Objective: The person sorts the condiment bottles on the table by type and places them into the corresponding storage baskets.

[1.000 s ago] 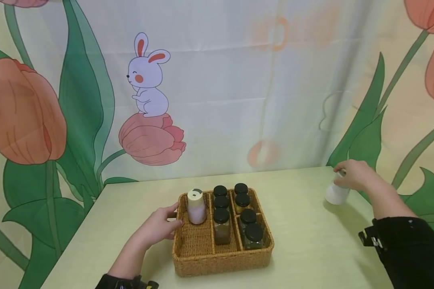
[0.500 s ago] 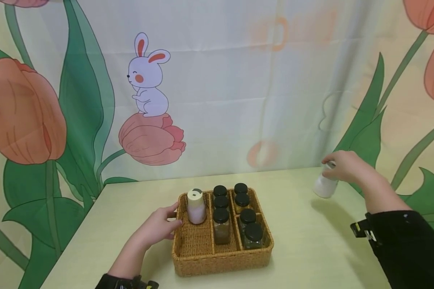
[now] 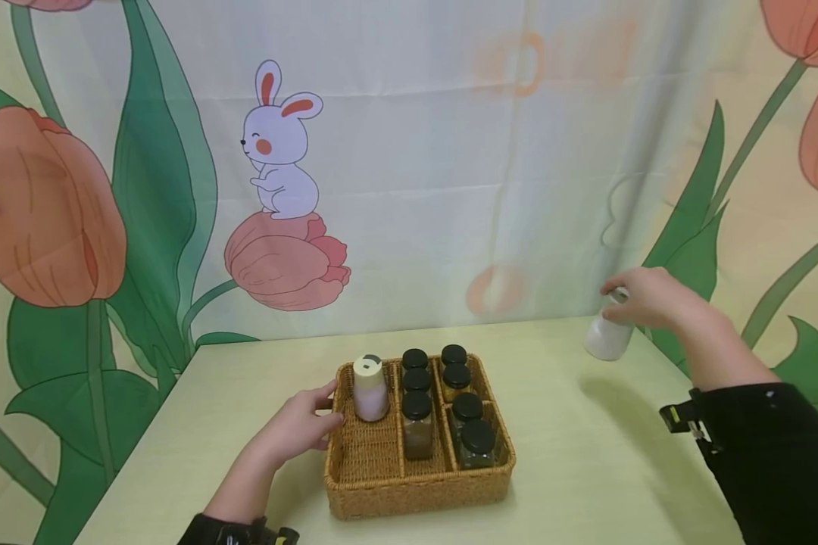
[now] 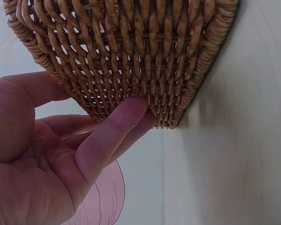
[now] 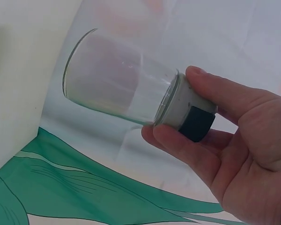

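My right hand [image 3: 650, 299] holds a clear glass seasoning jar [image 5: 114, 77] by its whitish cap [image 5: 180, 105], which has a dark tab. In the head view the jar hangs above the table at the far right, slightly tilted. My left hand [image 3: 296, 430] grips the left wall of a wicker basket [image 3: 419, 499], thumb at the rim and fingers against the outer weave, as the left wrist view shows. A seasoning jar with a cream cap [image 3: 370, 390] stands at the back of the basket's left compartment. Several black-lidded spice jars [image 3: 418, 431] fill the middle and right compartments.
The basket stands on a pale yellow-green table [image 3: 566, 454], divided by woven partitions [image 3: 397, 424]. Behind the table hangs a cloth backdrop [image 3: 416, 189] printed with tulips and a rabbit.
My right hand has lifted the glass seasoning jar off the table and moved it up and slightly left. My left hand and the basket have stayed in place.
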Action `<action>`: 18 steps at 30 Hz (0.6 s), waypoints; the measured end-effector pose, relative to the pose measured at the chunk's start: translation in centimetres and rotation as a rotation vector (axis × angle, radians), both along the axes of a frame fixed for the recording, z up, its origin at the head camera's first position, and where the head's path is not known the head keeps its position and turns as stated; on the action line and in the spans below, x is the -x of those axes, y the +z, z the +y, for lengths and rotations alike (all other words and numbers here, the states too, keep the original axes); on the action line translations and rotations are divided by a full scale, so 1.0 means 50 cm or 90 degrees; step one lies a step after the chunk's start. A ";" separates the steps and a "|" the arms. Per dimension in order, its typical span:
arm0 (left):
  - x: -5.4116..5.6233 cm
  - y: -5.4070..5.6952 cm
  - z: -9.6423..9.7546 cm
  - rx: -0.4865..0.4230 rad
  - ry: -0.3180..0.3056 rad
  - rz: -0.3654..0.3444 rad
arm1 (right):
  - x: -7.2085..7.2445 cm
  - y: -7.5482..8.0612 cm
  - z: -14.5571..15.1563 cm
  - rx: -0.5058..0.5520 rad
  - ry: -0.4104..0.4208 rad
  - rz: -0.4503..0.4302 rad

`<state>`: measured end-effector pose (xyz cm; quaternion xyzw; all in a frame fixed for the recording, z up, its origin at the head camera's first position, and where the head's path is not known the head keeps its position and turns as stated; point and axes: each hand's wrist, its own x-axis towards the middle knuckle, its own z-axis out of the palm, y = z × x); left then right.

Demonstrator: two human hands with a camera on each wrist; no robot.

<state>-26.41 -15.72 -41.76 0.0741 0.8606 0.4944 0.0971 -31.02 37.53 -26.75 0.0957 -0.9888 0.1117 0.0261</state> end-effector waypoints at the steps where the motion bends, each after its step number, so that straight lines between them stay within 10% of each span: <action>1: 0.000 0.000 0.000 0.001 0.000 0.000 | -0.002 0.003 -0.002 0.001 0.001 -0.002; 18: 0.001 -0.001 -0.001 0.006 -0.002 -0.002 | -0.010 0.032 -0.074 0.015 0.046 0.005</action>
